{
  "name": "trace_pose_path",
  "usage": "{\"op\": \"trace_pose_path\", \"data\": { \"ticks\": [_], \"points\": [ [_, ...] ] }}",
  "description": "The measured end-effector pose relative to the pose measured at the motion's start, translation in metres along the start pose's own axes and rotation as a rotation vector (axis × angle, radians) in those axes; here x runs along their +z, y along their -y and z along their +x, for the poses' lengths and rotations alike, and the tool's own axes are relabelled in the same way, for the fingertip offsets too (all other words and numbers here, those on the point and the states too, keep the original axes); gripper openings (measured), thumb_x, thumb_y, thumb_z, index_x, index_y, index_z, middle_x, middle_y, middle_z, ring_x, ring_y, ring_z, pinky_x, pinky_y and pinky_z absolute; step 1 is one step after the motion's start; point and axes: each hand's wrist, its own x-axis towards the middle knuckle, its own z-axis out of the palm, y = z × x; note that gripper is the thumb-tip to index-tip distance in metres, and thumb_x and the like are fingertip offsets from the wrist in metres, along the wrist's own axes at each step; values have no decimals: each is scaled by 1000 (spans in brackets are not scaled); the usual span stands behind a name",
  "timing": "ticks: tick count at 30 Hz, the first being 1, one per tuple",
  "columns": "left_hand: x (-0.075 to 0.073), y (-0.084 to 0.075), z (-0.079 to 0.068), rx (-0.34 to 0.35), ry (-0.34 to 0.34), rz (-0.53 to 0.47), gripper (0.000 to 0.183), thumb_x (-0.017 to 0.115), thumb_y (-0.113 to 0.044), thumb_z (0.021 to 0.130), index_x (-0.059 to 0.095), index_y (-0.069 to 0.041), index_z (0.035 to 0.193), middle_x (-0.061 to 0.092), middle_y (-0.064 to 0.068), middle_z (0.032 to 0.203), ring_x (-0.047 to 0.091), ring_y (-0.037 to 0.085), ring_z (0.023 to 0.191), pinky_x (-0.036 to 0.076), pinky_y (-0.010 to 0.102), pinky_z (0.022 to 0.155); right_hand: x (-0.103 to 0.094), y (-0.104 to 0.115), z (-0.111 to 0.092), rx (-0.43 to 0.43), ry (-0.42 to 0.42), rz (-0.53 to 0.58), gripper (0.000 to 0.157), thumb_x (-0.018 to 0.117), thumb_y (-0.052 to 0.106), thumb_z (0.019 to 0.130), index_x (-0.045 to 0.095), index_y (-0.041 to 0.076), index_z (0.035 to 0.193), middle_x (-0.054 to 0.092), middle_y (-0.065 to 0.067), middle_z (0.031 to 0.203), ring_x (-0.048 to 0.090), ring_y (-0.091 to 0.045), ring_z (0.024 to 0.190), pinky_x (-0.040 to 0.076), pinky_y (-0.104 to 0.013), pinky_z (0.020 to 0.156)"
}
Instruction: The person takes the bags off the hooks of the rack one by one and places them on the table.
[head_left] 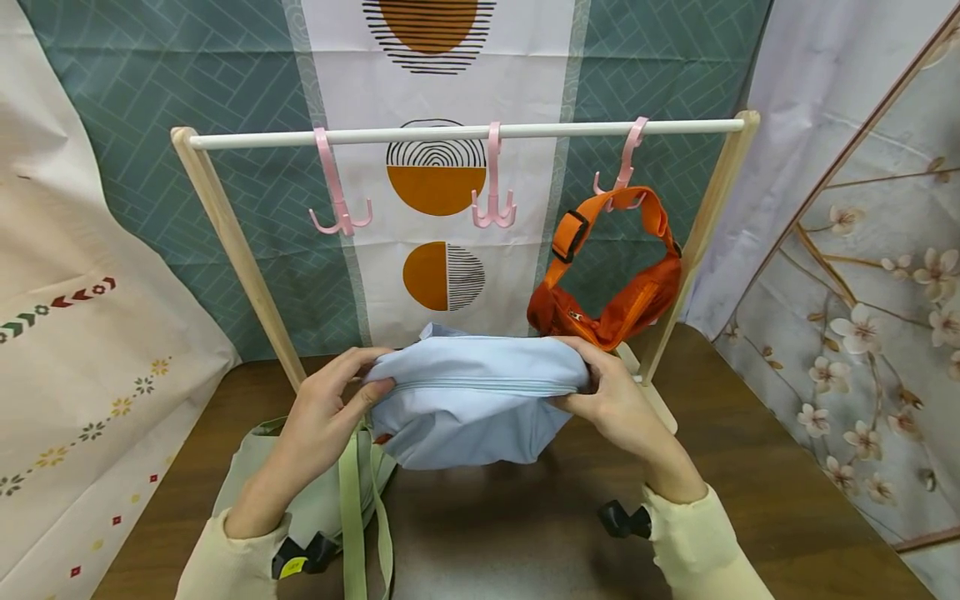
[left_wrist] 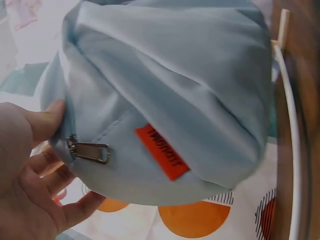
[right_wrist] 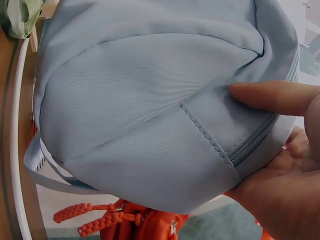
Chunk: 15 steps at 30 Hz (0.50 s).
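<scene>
Patterned cloth [head_left: 225, 83] is hung behind a table [head_left: 757, 475]. Head view: above it, a pale blue bag [head_left: 480, 417] is gripped at opposite ends by left hand [head_left: 330, 408] and right hand [head_left: 615, 404]. Left wrist: zipper pull [left_wrist: 92, 152], best left unsnagged. Right wrist: zipped edge [right_wrist: 257, 140] is pinched; even support is advised.

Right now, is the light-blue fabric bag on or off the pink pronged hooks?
Off: the left hand and right hand grip the bag below the hooks.
</scene>
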Motion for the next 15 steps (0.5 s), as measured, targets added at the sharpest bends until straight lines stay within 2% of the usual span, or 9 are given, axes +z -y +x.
{"op": "trace_pose_path", "data": {
  "ticks": [4, 7, 11, 15],
  "points": [
    [-1, -3, 4, -42, 42, -24, 26, 70, -10, 99, 70, -17, 125, 70, -5, 111, 66, 11, 98, 57, 26, 74, -3, -2, 1, 27, 28, 46, 58, 76, -5, 88, 60, 11, 141, 65, -9, 125, 62, -23, 111, 53, -27, 93],
    [-1, -3, 9, -72, 81, -25, 20, 69, -14, 101, 71, -17, 121, 70, -6, 104, 65, 10, 93, 56, 28, 74, -7, -6, 2, 74, 39, 105, 54, 76, -3, 88, 61, 9, 139, 65, -10, 124, 62, -24, 110, 54, -29, 92],
    [-2, -2, 14, -114, 137, -37, 18, 67, -19, 103, 71, -17, 120, 70, -5, 101, 64, 12, 92, 54, 29, 76, -11, -14, 4, 101, 15, 149, 54, 76, -5, 86, 62, 4, 137, 67, -10, 120, 64, -24, 106, 55, -31, 91],
    [-1, -1, 15, -167, 164, -77, 20, 66, -24, 104, 70, -17, 123, 70, -2, 102, 64, 15, 92, 53, 29, 77, -12, -20, 5, 127, -28, 180, 55, 76, -5, 86, 61, 4, 138, 69, -7, 118, 66, -23, 103, 56, -30, 89]
  ]
}}
